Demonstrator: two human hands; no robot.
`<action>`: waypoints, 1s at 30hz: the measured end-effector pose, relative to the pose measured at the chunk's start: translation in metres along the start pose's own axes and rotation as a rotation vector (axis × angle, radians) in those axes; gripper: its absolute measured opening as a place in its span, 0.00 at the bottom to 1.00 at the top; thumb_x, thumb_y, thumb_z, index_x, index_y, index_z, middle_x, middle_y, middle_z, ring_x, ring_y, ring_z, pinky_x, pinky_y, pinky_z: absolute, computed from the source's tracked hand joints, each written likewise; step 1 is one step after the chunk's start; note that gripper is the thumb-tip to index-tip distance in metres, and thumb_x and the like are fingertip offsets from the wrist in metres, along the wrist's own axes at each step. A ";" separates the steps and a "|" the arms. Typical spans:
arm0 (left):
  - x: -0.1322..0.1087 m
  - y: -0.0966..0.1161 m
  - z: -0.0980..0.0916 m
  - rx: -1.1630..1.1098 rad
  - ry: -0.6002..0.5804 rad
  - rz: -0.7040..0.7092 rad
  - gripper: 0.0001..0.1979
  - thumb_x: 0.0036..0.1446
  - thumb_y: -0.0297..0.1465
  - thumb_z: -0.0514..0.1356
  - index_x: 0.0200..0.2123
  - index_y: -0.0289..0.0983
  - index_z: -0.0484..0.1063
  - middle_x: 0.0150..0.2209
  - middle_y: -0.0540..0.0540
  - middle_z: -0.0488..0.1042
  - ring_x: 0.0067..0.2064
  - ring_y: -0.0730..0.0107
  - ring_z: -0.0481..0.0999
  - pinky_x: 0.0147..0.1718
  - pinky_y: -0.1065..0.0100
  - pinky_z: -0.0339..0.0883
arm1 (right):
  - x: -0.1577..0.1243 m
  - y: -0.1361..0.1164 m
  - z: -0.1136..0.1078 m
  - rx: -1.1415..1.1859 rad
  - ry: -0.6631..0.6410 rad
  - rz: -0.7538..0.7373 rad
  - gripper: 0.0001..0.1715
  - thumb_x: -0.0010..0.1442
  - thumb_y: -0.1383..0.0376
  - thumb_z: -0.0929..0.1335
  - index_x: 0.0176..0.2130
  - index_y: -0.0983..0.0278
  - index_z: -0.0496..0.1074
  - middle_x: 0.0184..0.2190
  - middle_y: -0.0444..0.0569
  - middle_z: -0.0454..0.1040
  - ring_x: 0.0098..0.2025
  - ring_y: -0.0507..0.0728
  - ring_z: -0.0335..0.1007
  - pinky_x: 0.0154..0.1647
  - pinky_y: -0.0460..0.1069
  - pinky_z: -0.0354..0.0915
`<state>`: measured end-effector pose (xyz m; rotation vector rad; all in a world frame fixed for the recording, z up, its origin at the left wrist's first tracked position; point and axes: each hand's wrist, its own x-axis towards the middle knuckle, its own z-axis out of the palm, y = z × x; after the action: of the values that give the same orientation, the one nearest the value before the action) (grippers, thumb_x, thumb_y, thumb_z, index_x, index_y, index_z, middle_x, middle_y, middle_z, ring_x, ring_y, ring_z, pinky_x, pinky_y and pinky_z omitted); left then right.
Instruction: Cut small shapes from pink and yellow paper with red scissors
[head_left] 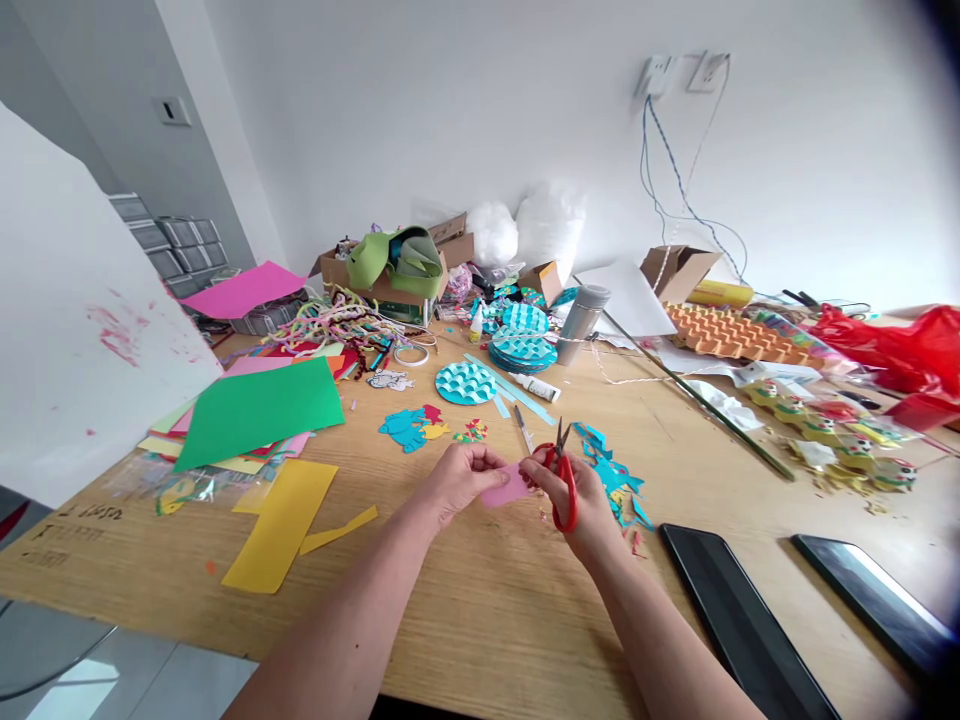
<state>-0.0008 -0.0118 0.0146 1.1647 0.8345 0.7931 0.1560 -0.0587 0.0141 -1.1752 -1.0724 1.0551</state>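
Note:
A small pink piece of paper is pinched in my left hand above the middle of the table. My right hand holds red-handled scissors, their blades pointing up and away from the paper. The fingertips of my right hand also touch the paper's right edge. Just beyond lie blue fish cut-outs, a yellow fish cut-out and a pen. Blue paper scraps are scattered to the right of my right hand.
Coloured paper sheets and yellow strips lie at the left. A blue textured disc, a glue tube and a grey tumbler stand or lie farther back. Two dark-screened devices lie front right. A long stick crosses the right side.

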 end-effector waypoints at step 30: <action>0.006 -0.004 -0.005 -0.291 0.134 0.100 0.27 0.50 0.37 0.62 0.53 0.36 0.65 0.42 0.41 0.73 0.38 0.66 0.74 0.33 0.66 0.70 | 0.001 -0.001 -0.001 0.028 0.033 0.049 0.21 0.40 0.58 0.78 0.29 0.63 0.68 0.23 0.43 0.70 0.26 0.53 0.65 0.30 0.48 0.61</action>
<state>-0.0019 -0.0050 0.0091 0.9071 0.7454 1.0472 0.1574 -0.0583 0.0147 -1.1980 -1.0046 1.0821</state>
